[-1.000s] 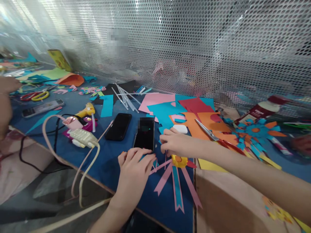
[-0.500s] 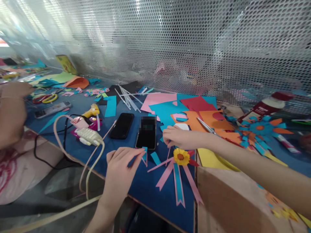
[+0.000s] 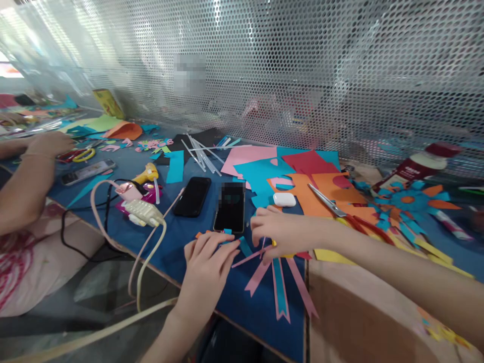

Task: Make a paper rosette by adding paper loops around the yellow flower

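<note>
My left hand [image 3: 209,259] is palm down at the table's near edge, its fingers bent and closed, their tips hidden from me. Bits of blue paper [image 3: 227,232] and orange paper [image 3: 198,235] poke out past its knuckles. My right hand [image 3: 278,233] reaches in from the right with curled fingers, a thin pink paper strip [image 3: 263,244] at its fingertips. Beneath that hand lies a paper rosette with a yellow flower [image 3: 288,251], mostly covered. Its pink tail [image 3: 302,287] and blue-and-pink tail [image 3: 280,290] spread toward me. A loose blue strip [image 3: 245,247] rests between my hands.
Two phones [image 3: 192,196] [image 3: 229,206], a white earphone case [image 3: 284,199], scissors [image 3: 333,204] and coloured paper [image 3: 257,174] lie beyond my hands. To the left are a yellow glue gun [image 3: 146,174], a power strip with cords [image 3: 143,212] and another person's arm [image 3: 26,186]. A bottle [image 3: 416,164] leans at right.
My right hand has moved down over the yellow flower, uncovering the white case. My left hand has shifted right, its pinch on the blue-and-pink strip no longer visible. The other person's arm has moved right.
</note>
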A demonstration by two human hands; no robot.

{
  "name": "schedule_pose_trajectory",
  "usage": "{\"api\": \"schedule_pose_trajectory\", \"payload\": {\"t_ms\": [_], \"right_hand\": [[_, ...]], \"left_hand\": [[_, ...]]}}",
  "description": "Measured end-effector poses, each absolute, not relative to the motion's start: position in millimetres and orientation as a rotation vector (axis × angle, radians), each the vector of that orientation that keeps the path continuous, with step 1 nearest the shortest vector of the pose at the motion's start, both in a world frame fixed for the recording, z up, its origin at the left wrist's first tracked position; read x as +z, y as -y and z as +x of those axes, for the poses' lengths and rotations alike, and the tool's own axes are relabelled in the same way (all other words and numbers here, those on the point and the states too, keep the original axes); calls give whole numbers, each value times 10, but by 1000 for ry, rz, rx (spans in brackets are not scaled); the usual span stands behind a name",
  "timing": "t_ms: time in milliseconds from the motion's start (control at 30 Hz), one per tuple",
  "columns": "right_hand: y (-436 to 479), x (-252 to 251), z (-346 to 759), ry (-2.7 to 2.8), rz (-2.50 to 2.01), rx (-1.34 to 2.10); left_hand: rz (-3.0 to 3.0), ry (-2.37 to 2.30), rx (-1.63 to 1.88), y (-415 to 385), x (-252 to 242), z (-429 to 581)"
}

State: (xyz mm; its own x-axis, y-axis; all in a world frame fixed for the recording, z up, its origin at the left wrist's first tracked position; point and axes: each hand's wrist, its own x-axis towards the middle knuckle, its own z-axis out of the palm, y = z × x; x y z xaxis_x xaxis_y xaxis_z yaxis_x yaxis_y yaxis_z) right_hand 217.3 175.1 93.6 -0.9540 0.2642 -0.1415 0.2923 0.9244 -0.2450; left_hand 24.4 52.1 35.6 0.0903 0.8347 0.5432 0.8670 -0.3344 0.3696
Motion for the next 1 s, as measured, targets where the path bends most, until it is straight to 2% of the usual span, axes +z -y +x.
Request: {"api": "schedule_pose_trajectory", "payload": {"t_ms": [167, 367, 500, 700, 1000], "right_hand": [[-1581, 829, 2156, -3068, 378, -53], [-1547, 786, 2196, -3062, 458, -11], [-1551, 766, 2182, -3041, 479, -147], [-1540, 881, 2147, -2907, 529, -472], [-1508, 973, 2214, -2984, 511, -482]], "left_hand": [[-2344, 1802, -1128, -547, 378, 240], [-2476, 1806, -1115, -568, 406, 231], [-2507, 1765, -1126, -574, 399, 201], [-2537, 1714, -938, -511, 339, 169], [-2648, 1788, -894, -484, 415, 242]]}}
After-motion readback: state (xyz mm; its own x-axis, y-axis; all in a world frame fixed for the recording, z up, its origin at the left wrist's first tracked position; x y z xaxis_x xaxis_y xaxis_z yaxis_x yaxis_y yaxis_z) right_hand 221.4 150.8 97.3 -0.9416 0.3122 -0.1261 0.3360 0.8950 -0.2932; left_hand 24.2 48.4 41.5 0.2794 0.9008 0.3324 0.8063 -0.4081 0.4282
